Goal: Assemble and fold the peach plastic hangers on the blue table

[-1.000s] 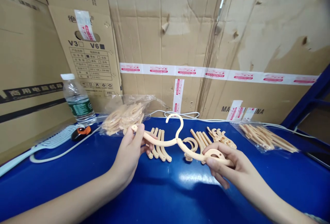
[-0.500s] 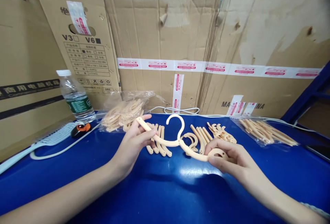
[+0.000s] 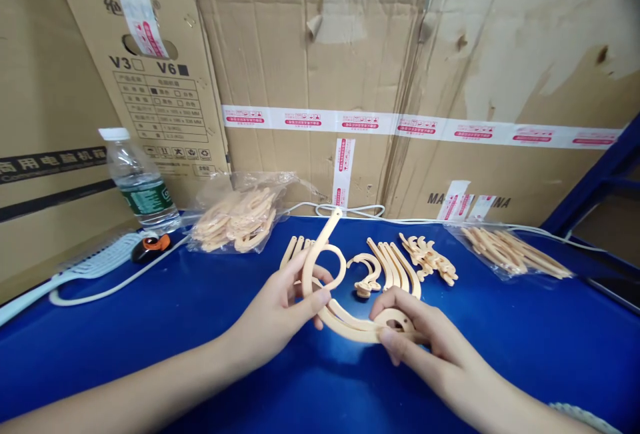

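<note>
Both hands hold a beige plastic folding hanger (image 3: 345, 321) above the blue table (image 3: 150, 327). My left hand (image 3: 285, 307) pinches its left arm, which now points up and back, with the hook curled beside it. My right hand (image 3: 410, 327) grips the round pivot end between thumb and fingers. Loose beige hanger parts lie just behind: curved arms (image 3: 395, 264), hooks (image 3: 367, 274) and small clips (image 3: 430, 259).
A clear bag of beige parts (image 3: 235, 217) lies at the back left, another bag (image 3: 515, 251) at the back right. A water bottle (image 3: 137, 184), a white comb (image 3: 95, 264), an orange-black object (image 3: 150, 246) and a white cable (image 3: 345, 209) sit near the cardboard boxes (image 3: 310, 54).
The hanger, spread out wide a second ago, has folded: my left hand swung its arm up and inward towards the right hand. Both hands came closer together and nearer to me.
</note>
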The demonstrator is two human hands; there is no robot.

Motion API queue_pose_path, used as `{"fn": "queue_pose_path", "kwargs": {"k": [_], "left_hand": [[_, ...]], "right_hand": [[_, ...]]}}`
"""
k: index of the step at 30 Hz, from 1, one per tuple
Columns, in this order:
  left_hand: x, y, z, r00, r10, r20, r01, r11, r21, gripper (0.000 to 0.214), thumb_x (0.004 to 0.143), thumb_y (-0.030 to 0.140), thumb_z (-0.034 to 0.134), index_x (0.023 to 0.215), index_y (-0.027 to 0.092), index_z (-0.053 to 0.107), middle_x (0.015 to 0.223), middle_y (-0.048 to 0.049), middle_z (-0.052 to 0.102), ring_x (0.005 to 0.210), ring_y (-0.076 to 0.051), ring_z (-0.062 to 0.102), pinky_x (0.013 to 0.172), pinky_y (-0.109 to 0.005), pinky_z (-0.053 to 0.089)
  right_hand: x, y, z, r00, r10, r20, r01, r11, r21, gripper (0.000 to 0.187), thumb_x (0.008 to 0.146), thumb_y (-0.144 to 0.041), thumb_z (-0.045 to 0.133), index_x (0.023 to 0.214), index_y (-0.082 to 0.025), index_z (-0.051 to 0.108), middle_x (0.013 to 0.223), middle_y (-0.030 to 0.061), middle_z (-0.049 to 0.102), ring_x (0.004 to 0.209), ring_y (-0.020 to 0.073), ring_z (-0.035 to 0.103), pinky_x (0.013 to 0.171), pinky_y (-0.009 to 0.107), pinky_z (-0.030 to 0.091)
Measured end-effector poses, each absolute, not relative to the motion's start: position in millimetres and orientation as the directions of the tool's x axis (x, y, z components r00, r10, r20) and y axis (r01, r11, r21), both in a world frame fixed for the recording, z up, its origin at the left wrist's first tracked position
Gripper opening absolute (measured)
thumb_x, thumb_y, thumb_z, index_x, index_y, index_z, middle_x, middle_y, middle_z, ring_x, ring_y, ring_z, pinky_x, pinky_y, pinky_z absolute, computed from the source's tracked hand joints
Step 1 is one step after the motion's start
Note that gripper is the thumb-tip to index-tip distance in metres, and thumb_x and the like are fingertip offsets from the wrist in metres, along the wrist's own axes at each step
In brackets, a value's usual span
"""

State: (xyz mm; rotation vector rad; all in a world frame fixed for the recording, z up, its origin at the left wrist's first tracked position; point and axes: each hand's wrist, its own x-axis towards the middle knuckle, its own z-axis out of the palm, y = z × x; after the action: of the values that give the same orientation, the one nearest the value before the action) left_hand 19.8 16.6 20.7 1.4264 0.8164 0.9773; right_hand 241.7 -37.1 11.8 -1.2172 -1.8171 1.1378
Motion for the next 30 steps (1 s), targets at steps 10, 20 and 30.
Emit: {"fn": "queue_pose_path", "kwargs": {"k": [10, 20, 30], "left_hand": [[20.3, 14.0, 21.1, 0.282, 0.958, 0.052, -0.114, -0.020, 0.993, 0.052, 0.076, 0.021, 0.079, 0.125, 0.015, 0.064, 0.086, -0.0052, 0.070, 0.075, -0.016, 0.068, 0.072, -0.023, 0.054], [26.1, 17.0, 22.1, 0.287, 0.958, 0.029, -0.102, 0.000, 0.995, 0.039, 0.076, 0.020, 0.077, 0.113, 0.016, 0.065, 0.071, -0.0002, 0.069, 0.062, -0.011, 0.058, 0.061, -0.018, 0.047], [25.5, 9.9, 14.2, 0.505, 0.854, -0.127, 0.015, 0.139, 0.990, 0.030, 0.084, 0.025, 0.071, 0.112, 0.018, 0.064, 0.076, 0.0002, 0.065, 0.057, -0.007, 0.048, 0.053, -0.015, 0.040]], "right_hand": [[247.3, -35.2, 18.6, -0.358, 0.898, 0.255, 0.487, 0.412, -0.770, 0.025, 0.100, -0.038, 0.047, 0.091, -0.022, 0.064, 0.081, 0.0019, 0.063, 0.072, 0.0162, 0.058, 0.065, 0.027, 0.045], [249.5, -28.7, 15.1, -0.103, 0.767, 0.633, 0.478, 0.597, -0.645, 0.051, 0.094, -0.023, 0.058, 0.142, -0.030, 0.040, 0.136, 0.0096, 0.051, 0.117, 0.0241, 0.055, 0.093, 0.038, 0.052], [256.9, -23.7, 24.4, -0.218, 0.644, 0.734, 0.640, 0.662, -0.391, 0.016, 0.094, -0.015, 0.058, 0.104, -0.023, 0.067, 0.093, 0.0046, 0.072, 0.081, 0.0184, 0.068, 0.071, 0.030, 0.055]]}}
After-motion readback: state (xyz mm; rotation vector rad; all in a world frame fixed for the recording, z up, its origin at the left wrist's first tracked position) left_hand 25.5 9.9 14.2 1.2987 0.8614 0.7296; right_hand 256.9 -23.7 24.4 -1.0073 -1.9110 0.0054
